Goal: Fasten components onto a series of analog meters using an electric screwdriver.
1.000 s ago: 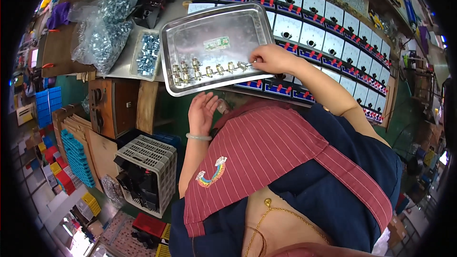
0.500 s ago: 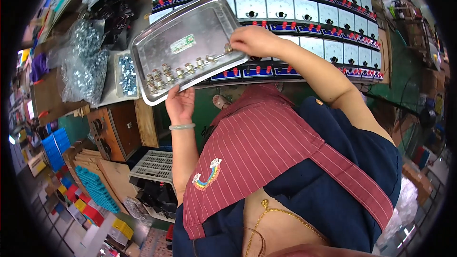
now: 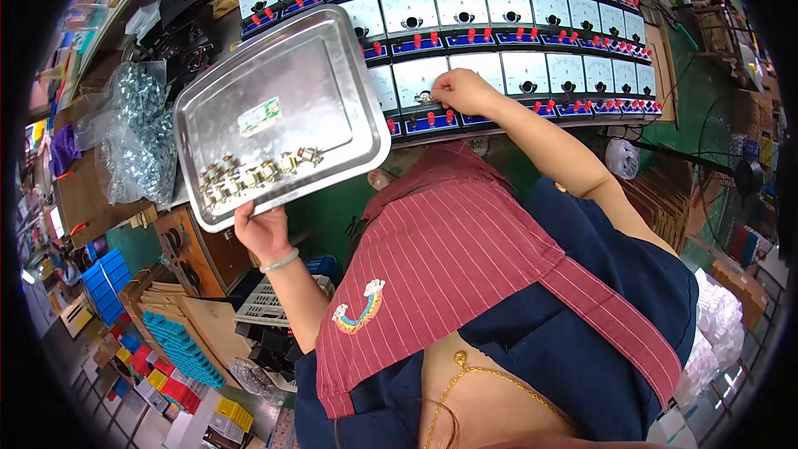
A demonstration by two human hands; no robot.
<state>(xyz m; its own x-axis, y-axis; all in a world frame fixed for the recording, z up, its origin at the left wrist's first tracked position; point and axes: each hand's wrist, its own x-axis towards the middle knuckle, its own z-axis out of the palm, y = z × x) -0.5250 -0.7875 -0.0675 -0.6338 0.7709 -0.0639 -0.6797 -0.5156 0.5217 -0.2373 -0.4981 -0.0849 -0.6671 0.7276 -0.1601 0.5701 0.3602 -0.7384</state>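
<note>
Clear bags of metal hardware [image 3: 137, 137] lie at left. Blue and yellow bins [image 3: 179, 362] sit below. A white slotted crate [image 3: 270, 303] stands nearby.

The left hand [image 3: 264, 231] is raised with its forearm upright and its grip closed. The right arm stretches forward, right hand [image 3: 465, 91] pinching with fingertips together.

An electrical assembly workshop. Rows of white-faced analog panel meters [image 3: 465, 33] with red terminals cover the workbench, clear bags of metal screws [image 3: 137, 137] lie beside them, and stacked blue parts bins [image 3: 108, 283] sit on the floor below.
</note>
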